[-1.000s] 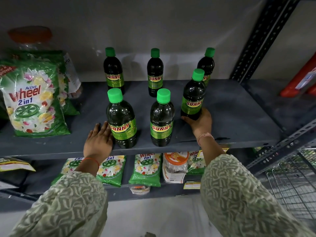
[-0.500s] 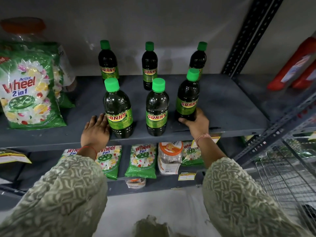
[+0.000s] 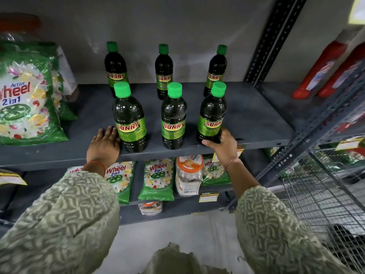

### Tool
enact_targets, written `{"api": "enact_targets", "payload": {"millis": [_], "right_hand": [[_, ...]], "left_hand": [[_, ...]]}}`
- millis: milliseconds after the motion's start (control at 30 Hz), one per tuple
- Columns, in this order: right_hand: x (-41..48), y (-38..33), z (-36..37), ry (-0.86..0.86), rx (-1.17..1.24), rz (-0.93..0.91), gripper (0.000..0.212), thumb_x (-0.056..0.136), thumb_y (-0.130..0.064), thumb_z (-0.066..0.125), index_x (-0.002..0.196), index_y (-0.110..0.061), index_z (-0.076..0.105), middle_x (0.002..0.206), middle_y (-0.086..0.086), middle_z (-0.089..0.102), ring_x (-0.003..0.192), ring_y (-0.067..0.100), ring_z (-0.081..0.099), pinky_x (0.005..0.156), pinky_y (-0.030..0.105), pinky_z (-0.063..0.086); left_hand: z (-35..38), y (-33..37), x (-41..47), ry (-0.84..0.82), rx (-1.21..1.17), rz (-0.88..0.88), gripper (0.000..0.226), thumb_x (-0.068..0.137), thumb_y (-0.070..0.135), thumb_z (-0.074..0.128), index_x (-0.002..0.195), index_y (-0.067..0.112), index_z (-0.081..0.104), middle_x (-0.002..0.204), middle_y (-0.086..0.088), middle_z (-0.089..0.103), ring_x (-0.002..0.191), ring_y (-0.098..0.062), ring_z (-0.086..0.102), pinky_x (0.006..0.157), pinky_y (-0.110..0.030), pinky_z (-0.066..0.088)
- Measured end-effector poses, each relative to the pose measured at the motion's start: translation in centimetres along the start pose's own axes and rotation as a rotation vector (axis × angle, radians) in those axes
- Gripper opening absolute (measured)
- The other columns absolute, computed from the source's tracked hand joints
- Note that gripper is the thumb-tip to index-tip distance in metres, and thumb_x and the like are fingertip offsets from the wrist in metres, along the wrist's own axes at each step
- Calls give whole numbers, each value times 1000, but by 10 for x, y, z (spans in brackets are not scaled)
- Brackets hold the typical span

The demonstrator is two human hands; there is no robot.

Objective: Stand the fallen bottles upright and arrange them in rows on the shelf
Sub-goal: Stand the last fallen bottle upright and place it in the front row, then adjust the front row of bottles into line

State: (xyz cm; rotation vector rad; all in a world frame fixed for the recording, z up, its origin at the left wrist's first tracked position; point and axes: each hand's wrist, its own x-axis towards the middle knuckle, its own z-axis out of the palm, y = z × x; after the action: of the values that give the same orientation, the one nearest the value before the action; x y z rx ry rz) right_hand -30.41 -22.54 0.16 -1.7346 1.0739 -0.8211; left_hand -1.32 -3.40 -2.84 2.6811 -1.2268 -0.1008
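Observation:
Dark bottles with green caps and Sunny labels stand upright in two rows of three on the grey shelf (image 3: 254, 123). In the back row are a left bottle (image 3: 115, 66), a middle bottle (image 3: 164, 70) and a right bottle (image 3: 216, 68). The front row holds a left bottle (image 3: 130, 119), a middle bottle (image 3: 173, 117) and a right bottle (image 3: 211, 115). My right hand (image 3: 224, 145) grips the base of the front right bottle. Fingers extended, my left hand (image 3: 103, 145) lies flat on the shelf and touches the front left bottle's base.
A large Wheel detergent bag (image 3: 25, 103) and a jar behind it stand at the shelf's left. Red bottles (image 3: 325, 66) lie on the neighbouring shelf to the right. Small Wheel packets (image 3: 158, 178) and a jar (image 3: 188, 173) fill the lower shelf. A wire basket (image 3: 324, 204) sits lower right.
The front right bottle has slid toward the shelf's front edge under my right hand and now lines up with the other two front bottles. My left hand stays by the front left bottle.

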Motion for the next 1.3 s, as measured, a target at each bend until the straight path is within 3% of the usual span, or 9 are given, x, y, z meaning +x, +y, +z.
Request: {"api": "enact_targets", "payload": {"millis": [133, 233, 300, 433, 533, 600, 767, 933, 1300], "right_hand": [[-3, 0, -1, -7, -23, -9, 54, 68, -15, 78, 114, -9, 52, 113, 8, 64, 107, 23, 58, 92, 33, 45], [-3, -2, -4, -73, -9, -11, 89, 62, -18, 82, 136, -12, 32, 132, 7, 54, 122, 22, 49, 101, 34, 39], [-3, -5, -6, -117, 22, -24, 105, 59, -15, 84, 142, -16, 19, 135, 3, 49, 125, 18, 44, 103, 33, 36], [-5, -9, -3, -65, -17, -48, 86, 59, -16, 84, 132, -15, 38, 123, 6, 59, 112, 19, 52, 92, 28, 40], [-6, -6, 1, -7, -72, -77, 73, 63, -16, 82, 126, -10, 43, 120, 11, 60, 110, 22, 54, 90, 27, 40], [-6, -3, 0, 15, -96, -98, 72, 65, -18, 81, 125, -8, 44, 120, 13, 61, 112, 25, 54, 91, 28, 41], [-3, 3, -1, -11, -95, -103, 74, 65, -23, 81, 128, -9, 43, 121, 13, 61, 113, 25, 54, 96, 35, 45], [-1, 8, -16, 2, -68, -112, 68, 66, -19, 80, 124, -6, 46, 117, 13, 62, 107, 21, 55, 89, 27, 42], [14, 28, -71, 68, -48, -61, 58, 64, -13, 80, 114, -8, 52, 106, 9, 64, 95, 16, 55, 85, 28, 44]], "left_hand": [[-5, -1, 0, 0, -217, -66, 50, 93, 29, 27, 137, 5, 35, 150, -17, 31, 137, -39, 26, 112, -50, 27], [-21, 24, -43, 429, -554, -307, 37, 93, 19, 36, 110, -8, 56, 111, -36, 58, 104, -49, 52, 88, -49, 42], [-23, 56, -90, 649, -650, -291, 35, 91, 22, 45, 95, -9, 60, 92, -35, 62, 91, -47, 55, 81, -48, 42], [-1, 123, -123, 325, -773, -46, 56, 77, 47, 56, 112, 3, 61, 111, -22, 65, 104, -37, 59, 92, -46, 47], [1, 156, -96, 193, -901, -64, 85, 69, 31, 76, 138, 6, 33, 142, -20, 42, 130, -33, 42, 109, -48, 38], [4, 166, -76, 163, -961, -101, 96, 63, 26, 81, 141, 9, 27, 144, -17, 40, 133, -30, 39, 110, -48, 36], [11, 172, -54, 227, -940, -158, 74, 60, 9, 81, 124, 10, 45, 123, -13, 59, 116, -29, 54, 102, -45, 45], [14, 170, -51, 249, -889, -154, 60, 62, 13, 80, 115, 11, 52, 113, -12, 66, 106, -28, 60, 95, -43, 50], [13, 178, -49, 252, -893, -146, 62, 60, 14, 82, 115, 11, 52, 112, -14, 67, 104, -27, 63, 94, -41, 51]]}}
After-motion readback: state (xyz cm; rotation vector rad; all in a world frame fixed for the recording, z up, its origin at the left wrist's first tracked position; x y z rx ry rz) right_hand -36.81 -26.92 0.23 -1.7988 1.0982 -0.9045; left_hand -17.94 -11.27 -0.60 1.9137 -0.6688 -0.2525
